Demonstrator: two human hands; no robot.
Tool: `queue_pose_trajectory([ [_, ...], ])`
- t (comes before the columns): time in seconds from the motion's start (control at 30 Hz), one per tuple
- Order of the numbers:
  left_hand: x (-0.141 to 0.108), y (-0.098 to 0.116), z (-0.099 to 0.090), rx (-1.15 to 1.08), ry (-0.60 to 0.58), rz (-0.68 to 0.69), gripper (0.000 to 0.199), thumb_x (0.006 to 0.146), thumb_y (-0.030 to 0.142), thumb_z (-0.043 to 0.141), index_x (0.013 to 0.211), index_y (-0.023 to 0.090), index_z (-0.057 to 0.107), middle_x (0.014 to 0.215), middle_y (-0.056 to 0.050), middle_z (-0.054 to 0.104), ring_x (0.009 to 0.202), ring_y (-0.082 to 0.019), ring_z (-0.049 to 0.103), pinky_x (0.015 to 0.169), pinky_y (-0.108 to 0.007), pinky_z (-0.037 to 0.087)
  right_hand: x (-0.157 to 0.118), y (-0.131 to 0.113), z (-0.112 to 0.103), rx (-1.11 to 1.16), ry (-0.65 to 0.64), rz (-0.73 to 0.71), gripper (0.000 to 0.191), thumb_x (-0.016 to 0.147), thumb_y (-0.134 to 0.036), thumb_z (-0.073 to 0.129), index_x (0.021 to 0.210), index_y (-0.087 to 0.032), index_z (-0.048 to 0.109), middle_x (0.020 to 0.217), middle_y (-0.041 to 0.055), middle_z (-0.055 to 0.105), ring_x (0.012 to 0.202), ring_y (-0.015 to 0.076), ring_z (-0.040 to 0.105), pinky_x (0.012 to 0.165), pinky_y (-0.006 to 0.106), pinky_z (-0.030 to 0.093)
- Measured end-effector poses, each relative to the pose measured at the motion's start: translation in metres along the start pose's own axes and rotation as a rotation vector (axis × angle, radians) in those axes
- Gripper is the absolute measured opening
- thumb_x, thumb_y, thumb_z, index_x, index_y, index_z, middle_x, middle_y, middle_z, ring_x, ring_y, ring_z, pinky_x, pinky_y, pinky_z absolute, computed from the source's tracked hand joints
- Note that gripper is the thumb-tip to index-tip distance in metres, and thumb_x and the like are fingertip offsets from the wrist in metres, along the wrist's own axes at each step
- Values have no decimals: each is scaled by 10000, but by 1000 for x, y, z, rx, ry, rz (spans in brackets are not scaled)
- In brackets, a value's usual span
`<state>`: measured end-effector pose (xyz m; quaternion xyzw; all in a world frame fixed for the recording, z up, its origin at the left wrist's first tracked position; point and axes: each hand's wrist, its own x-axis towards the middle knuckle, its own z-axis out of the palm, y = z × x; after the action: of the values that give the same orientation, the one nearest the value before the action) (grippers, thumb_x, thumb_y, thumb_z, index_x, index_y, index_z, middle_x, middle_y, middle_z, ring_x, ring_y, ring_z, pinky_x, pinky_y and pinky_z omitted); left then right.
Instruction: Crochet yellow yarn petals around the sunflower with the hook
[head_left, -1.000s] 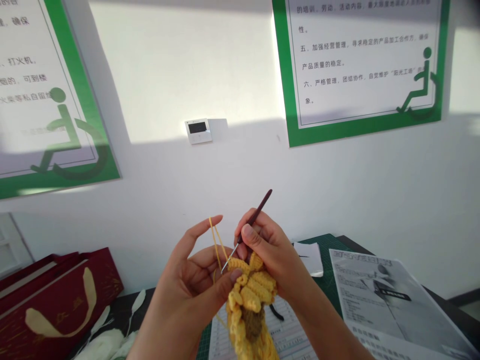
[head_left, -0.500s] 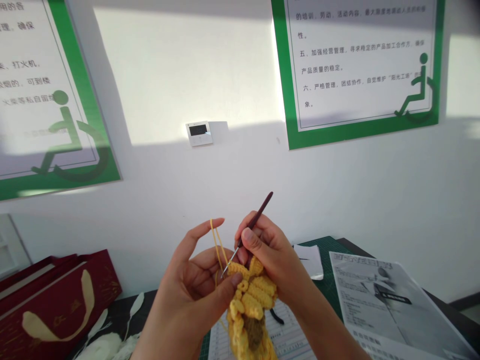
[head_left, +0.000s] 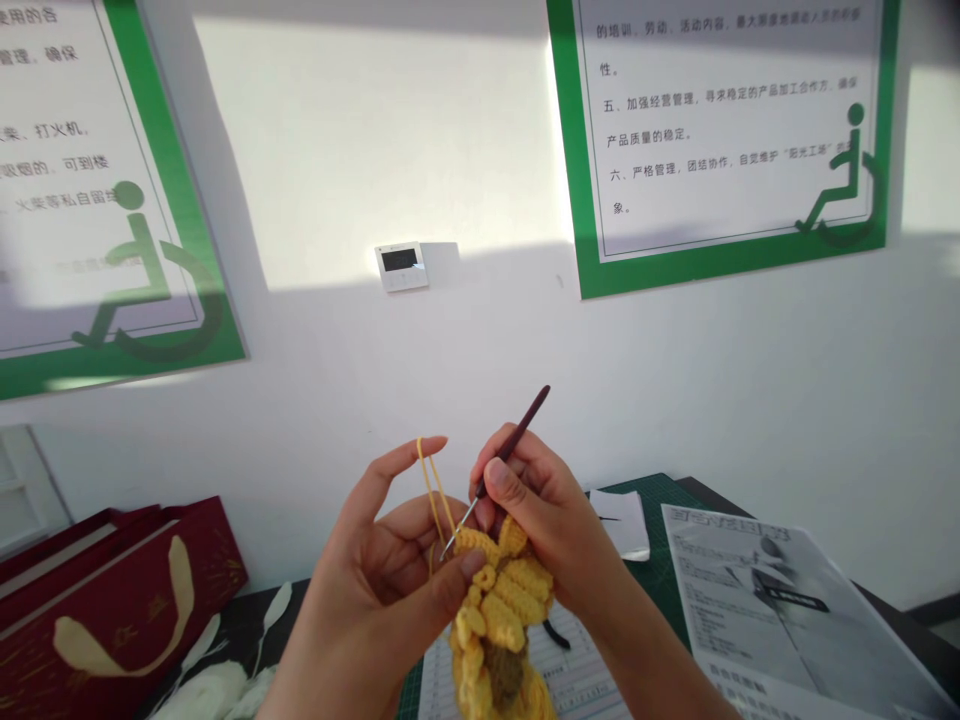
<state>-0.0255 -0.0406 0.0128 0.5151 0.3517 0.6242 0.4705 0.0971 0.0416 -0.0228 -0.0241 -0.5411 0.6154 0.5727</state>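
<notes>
A yellow crocheted piece (head_left: 516, 600) with petal-like parts and a brown centre hangs between my hands. My left hand (head_left: 401, 570) pinches its upper left edge between thumb and fingers, and yellow yarn (head_left: 435, 485) loops over the raised index finger. Held like a pen in my right hand (head_left: 536, 500) is a crochet hook (head_left: 525, 425) with a dark red handle. Its metal tip points down left, at the yarn by the left thumb. The right fingers also rest against the top of the piece.
A dark red gift bag (head_left: 127, 620) stands at the left, beside white yarn (head_left: 214, 690) and white leaf shapes. On the right, a green cutting mat (head_left: 660, 540) bears a printed sheet (head_left: 795, 610) and white paper (head_left: 626, 522). A lined sheet (head_left: 592, 670) lies below my hands.
The view has shifted slightly, moving the wall and table items a little to the right. Both hands keep their holds; the hook and yarn have barely moved.
</notes>
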Motion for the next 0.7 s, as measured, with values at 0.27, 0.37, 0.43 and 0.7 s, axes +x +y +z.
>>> queue_pose_trajectory([
  [0.27,-1,-1,1,0,6,17,816,726,101,883,1415,297,493,816,-8,732,706,-180,685,685,-307,584,-1,0,0,0,-13,-14,303,912,-471,748,898,-193,630,634,-45,624,528,65,538,503,165,389],
  [0.37,-2,0,1,9,10,28,799,734,114,879,1413,297,499,816,-10,732,699,-183,690,677,-304,585,0,0,0,5,-21,-10,303,913,-466,750,892,-191,626,628,-46,620,528,61,536,502,158,383],
  [0.43,-2,0,1,23,24,38,799,733,113,876,1418,295,506,814,-12,731,703,-191,700,678,-306,588,0,0,0,0,-17,-8,307,912,-471,749,890,-191,625,628,-44,622,530,64,539,504,161,387],
  [0.7,-3,-2,-1,52,31,48,802,737,121,874,1431,279,504,812,-22,734,717,-196,700,666,-294,584,0,1,0,24,-16,-28,282,918,-438,754,883,-184,639,622,-45,635,529,53,548,510,150,399],
])
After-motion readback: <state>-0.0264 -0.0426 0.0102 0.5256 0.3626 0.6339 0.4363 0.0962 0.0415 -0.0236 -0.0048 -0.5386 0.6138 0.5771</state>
